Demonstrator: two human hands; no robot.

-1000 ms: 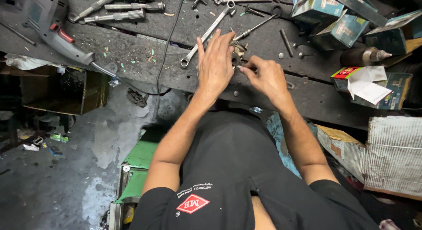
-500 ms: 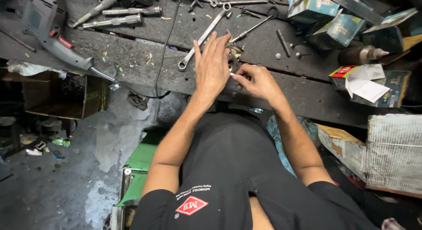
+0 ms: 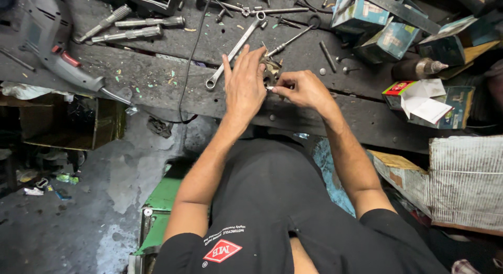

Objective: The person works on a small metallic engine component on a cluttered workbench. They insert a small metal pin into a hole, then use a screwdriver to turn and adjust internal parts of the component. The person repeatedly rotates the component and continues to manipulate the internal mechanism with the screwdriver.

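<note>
Pressing flat with the left hand (image 3: pixel 244 88), fingers spread, on a small grimy metal part (image 3: pixel 271 70) at the dark wooden workbench (image 3: pixel 157 80), right hand (image 3: pixel 299 89) pinching a tiny piece against it (fitting seemingly unfinished).

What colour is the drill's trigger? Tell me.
Red, on the grey drill, seen in the head view.

left hand (image 3: pixel 245 88) now flatter over the small metal part (image 3: pixel 271 72), right hand (image 3: pixel 301 89) pinching closer against it
</note>
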